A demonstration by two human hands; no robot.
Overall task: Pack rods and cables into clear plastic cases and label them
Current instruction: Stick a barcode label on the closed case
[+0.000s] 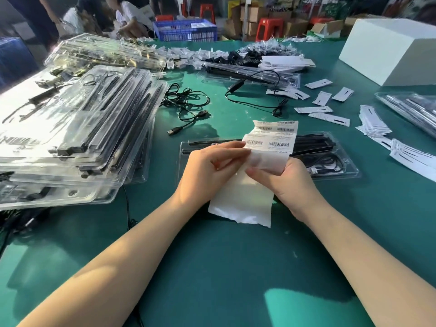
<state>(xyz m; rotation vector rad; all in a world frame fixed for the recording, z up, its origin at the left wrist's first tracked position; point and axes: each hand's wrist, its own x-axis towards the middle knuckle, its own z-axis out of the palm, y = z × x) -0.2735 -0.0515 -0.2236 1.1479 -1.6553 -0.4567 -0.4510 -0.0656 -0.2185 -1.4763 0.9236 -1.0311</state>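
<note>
Head view: both hands are up over the green table, working a label sheet just in front of a filled clear case.

Left hand: thumb and fingers pinched together on the sheet's left edge, about where a barcode label meets the backing. Looks like a peel starting, but can't confirm the label is lifting.

Right hand: fingers curled round the backing paper from below and to the right, holding it taut. The blank tail of the backing hangs down toward the person.

The case sits directly beyond the hands, long axis left-right across the table, black rods along its far side, a coiled cable at its right end. Its left part is hidden behind the left hand.

Key relation: the label's destination is straight ahead and slightly right of the grip, near. Right hand is nearer the visible case body; left hand carries the label edge. Judgement: once the label is free, a short forward reach places it.

Stack of packed cases sits well apart to the left; loose cables beyond.
</note>
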